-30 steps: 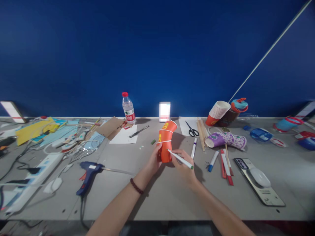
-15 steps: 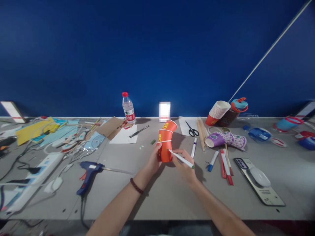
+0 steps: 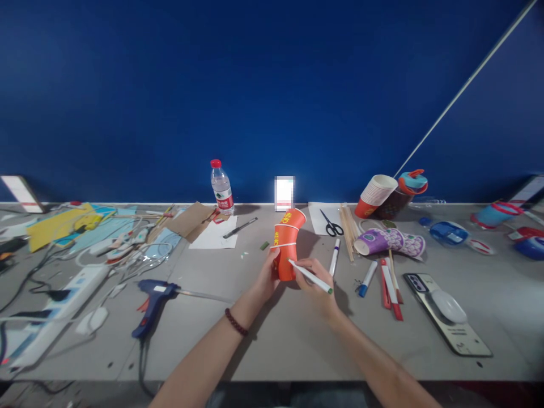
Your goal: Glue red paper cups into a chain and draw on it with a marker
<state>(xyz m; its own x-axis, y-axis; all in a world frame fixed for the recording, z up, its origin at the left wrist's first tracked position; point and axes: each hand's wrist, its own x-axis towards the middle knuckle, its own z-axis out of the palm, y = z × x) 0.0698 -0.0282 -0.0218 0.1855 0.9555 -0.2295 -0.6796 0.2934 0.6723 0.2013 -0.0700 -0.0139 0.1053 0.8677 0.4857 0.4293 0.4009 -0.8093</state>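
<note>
Three joined cups (image 3: 287, 235), one green-ended marker (image 3: 312, 276)
Left hand (image 3: 267, 275) grips the cups, right hand (image 3: 321, 298) the marker; beyond the left, one bottle (image 3: 221, 190).

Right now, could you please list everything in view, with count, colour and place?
Cup column: 1, orange, centre
Green-ended marker: 1, white, centre
Loose markers: 2+, white, right
Scissors: 1, black, back
Paper sheets: 2+, white, back
Bottle: 1, clear, back
Lit screens: 2+, white, back
Glue gun: 1, blue, left
Power strip: 1, white, left
Stick bundle: 1, tan, right
Cup stack: 1, orange-white, right
Patterned piece: 1, purple, right
Flat phone: 1, pale, right
Wall: 1, blue, back
Table: 1, grey, below
Other clutter: uncounted, mixed, scattered
Left grip: 1, bare, on cup column
Right grip: 1, bare, on green-ended marker
</note>
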